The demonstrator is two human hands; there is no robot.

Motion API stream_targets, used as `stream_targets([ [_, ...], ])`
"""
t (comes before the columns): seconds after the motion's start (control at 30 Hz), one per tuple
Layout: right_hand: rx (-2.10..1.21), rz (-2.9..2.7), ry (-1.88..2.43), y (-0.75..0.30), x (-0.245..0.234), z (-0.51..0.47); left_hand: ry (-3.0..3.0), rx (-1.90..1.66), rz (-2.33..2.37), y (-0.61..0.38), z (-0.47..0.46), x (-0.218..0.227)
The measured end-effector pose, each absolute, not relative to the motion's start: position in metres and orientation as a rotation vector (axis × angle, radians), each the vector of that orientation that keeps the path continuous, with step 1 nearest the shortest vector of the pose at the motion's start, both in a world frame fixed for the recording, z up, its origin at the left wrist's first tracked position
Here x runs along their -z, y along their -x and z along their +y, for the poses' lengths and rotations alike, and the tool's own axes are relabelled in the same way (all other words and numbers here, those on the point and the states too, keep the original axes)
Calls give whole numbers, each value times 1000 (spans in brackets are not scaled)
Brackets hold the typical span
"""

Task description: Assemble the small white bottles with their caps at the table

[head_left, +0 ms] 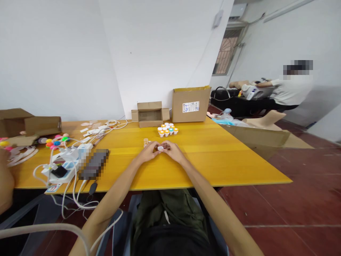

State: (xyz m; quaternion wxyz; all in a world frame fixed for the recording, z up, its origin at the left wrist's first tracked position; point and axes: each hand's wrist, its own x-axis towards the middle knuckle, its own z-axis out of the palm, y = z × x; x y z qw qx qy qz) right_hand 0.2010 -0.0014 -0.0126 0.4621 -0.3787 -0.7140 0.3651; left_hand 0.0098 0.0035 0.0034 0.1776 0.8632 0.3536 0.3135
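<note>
Over the middle of the yellow table (213, 156), my left hand (149, 152) and my right hand (172, 150) meet fingertip to fingertip. Both are closed on a small white round cap (160, 148); whether a bottle is under it is hidden. Just behind my left hand stands a small clear container (146, 141) with an orange tint, partly covered by the fingers. Farther back, several small bottles (167, 129) with white, orange and blue tops are grouped close together.
An open small carton (150, 119) and a taller cardboard box (190, 106) stand by the wall. On the left lie a power strip (71, 165), cables, a dark blurred slab (93, 164) and coloured balls (57, 141). Another person (291, 89) sits at the far right; someone's arm (5, 181) shows at left.
</note>
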Motion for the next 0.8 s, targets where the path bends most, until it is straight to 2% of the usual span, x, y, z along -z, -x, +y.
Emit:
stream_targets([
  [0.33, -649, -1814, 966, -205, 14, -1, -2430, -893, 994, -10, 3, -2],
  [0.8, -676, -1887, 967, -202, 9, -7, -2423, -885, 1001, -10, 2, -4],
])
